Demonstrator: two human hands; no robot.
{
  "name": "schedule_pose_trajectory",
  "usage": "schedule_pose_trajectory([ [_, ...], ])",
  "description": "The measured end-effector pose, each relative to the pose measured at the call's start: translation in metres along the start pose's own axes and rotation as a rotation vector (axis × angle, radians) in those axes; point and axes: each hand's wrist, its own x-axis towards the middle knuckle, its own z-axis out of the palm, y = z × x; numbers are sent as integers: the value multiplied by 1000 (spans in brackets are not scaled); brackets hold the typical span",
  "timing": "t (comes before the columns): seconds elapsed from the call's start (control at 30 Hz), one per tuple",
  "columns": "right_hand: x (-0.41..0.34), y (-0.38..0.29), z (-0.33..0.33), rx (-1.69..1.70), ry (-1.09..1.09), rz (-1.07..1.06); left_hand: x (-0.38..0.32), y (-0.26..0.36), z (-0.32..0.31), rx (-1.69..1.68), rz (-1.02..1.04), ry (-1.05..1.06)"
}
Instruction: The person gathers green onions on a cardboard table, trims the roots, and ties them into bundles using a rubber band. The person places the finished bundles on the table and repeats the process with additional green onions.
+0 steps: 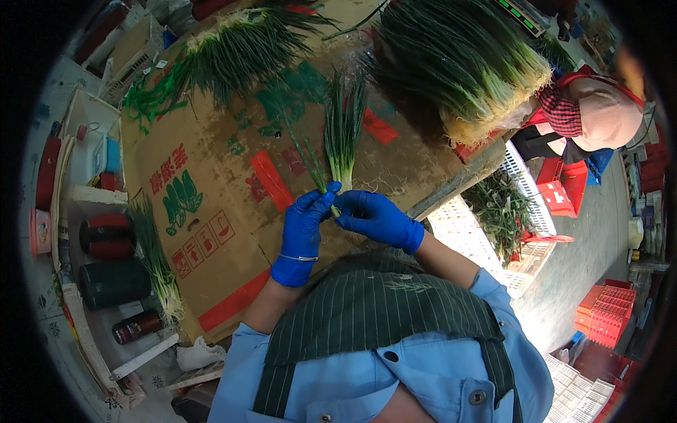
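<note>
My left hand [304, 230], in a blue glove, holds a thin green onion [312, 164] near its pale root end. My right hand [378, 218], gloved too, pinches at the same root end, its fingertips meeting the left ones. A small bunch of green onions [342, 143] lies on the cardboard just beyond my hands, leaves pointing away. Loose root bits [383, 185] lie beside it. A large stack of green onions [465, 69] sits at the upper right, and another pile [238, 53] at the upper left with green ties [153, 100] beside it.
Cardboard with red tape [271, 180] covers the work surface. More onions [158, 264] lie at its left edge. A white crate [521, 180] with leaf scraps [500, 211] stands at right, near a co-worker in a pink cap [608, 113]. Red crates [605, 312] stand on the floor.
</note>
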Motion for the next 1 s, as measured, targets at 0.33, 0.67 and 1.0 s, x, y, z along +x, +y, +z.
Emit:
schedule_pose_trajectory([
  [0.33,-5,6,9,-22,232,-131,-5,-1,12,-201,-50,12],
  [0.67,-19,-5,-10,-130,196,-101,6,-16,-3,-422,-118,53],
  [1.0,-75,-16,-85,570,526,-116,20,-8,-43,-665,42,86],
])
